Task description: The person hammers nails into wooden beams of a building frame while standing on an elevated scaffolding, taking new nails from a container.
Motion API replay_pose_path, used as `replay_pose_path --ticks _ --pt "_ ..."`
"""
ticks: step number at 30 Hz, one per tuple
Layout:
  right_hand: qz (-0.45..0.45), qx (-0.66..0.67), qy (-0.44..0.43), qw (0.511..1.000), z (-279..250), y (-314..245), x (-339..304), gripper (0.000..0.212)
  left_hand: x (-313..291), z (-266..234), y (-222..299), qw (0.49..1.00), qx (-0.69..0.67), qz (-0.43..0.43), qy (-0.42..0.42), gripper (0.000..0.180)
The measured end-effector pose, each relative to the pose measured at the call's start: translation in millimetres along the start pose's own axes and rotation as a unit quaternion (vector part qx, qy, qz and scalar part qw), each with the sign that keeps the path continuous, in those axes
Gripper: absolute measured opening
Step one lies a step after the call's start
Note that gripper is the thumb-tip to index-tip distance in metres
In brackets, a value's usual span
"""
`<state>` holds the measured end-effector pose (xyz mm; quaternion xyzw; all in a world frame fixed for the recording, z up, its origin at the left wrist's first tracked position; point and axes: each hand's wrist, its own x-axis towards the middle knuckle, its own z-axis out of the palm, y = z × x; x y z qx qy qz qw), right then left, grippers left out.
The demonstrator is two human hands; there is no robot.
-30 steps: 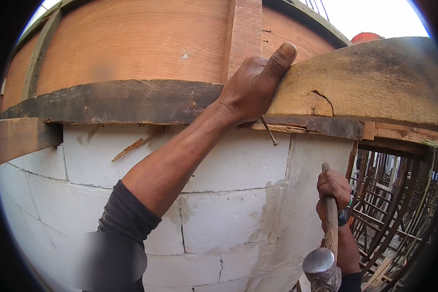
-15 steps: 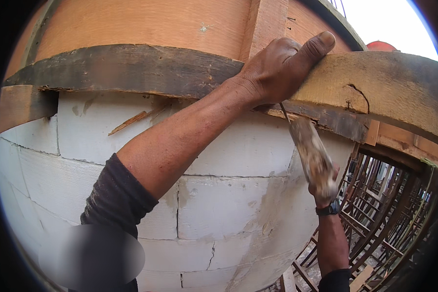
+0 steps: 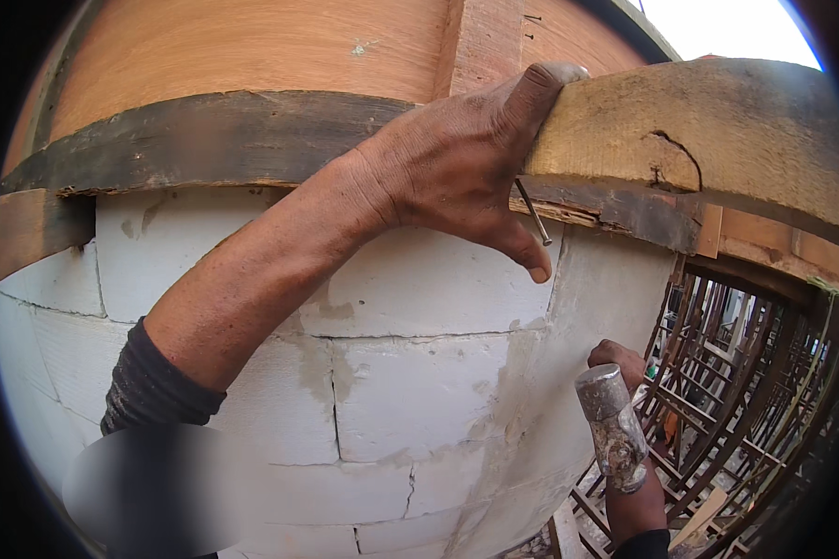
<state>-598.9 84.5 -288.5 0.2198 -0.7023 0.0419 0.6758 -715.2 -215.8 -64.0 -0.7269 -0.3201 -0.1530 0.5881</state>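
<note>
My left hand [image 3: 466, 158] holds the left end of a light wooden beam [image 3: 718, 140], its thumb over the top edge. One finger stretches down below the beam, and the other fingers are hidden. Beside that finger a nail [image 3: 534, 214] slants down from the wood, head lowermost. Lower right, my right hand [image 3: 620, 361] is closed on a hammer [image 3: 615, 424] with a worn, crusted metal head. The hammer head hides the handle and part of the hand. It is well below the nail, apart from it.
A dark weathered plank [image 3: 224, 140] runs behind the light beam, under orange-brown plywood [image 3: 252, 47] with an upright batten [image 3: 480, 47]. Below stands a pale block wall [image 3: 419, 391] with cracked joints. Several poles and wooden frames [image 3: 718, 391] crowd the right side.
The hammer has dropped from near the nail to lower down, its head now facing me. My left hand has shifted left and spread, with one finger stretched downward; more of the nail shows.
</note>
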Motion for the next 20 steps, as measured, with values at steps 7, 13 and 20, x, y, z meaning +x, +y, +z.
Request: replay_pose_path --ticks 7,13,20 --pt "0.052 0.049 0.004 0.997 9 -22 14 0.027 6 6 -4 0.996 0.069 -0.057 -0.011 0.085" --pt "0.125 0.131 0.043 0.983 14 -21 15 0.043 5 6 -2 0.993 0.094 -0.071 0.002 0.08" --pt "-0.168 -0.091 -0.081 0.978 -15 -19 65 0.077 8 3 -3 0.99 0.098 -0.095 -0.032 0.082"
